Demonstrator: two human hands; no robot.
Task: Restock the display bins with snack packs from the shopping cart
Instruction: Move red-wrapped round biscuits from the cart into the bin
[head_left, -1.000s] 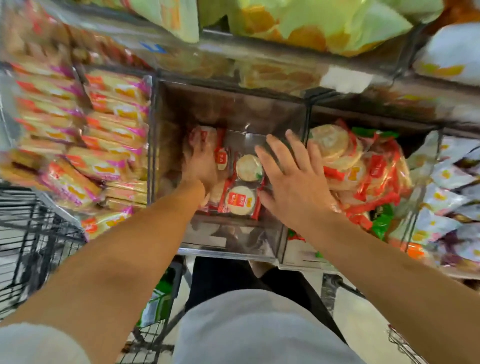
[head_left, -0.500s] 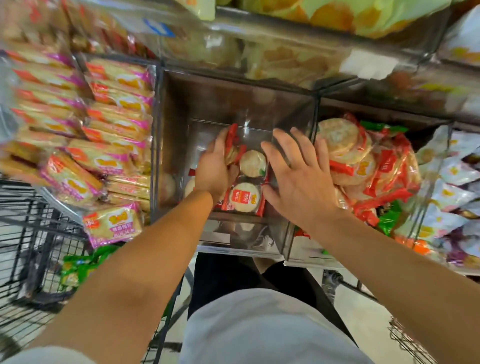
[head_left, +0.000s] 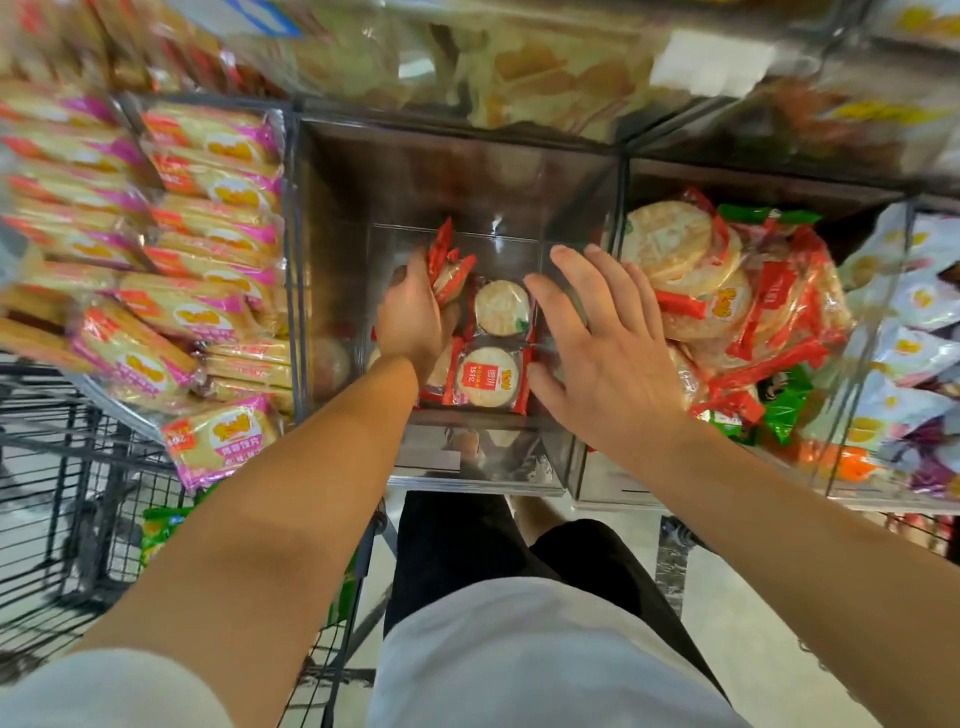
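With our left hand (head_left: 410, 317) gripping red snack packs (head_left: 448, 265) and our right hand (head_left: 602, 343) spread empty, we should lay them flat beside the packs in the clear bin (head_left: 467, 467).

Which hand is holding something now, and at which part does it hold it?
The left hand grips red-wrapped rice cracker packs by their lower ends; the tops stick up. The right hand is spread open and holds nothing.

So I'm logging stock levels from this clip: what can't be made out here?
Head view only:
- Middle bin floor: covered by both hands.
- Left hand fingers: buried among the red rice cracker packs.
- Upper shelf packs: motion-blurred.
- Shopping cart contents: mostly cut off at the left edge.
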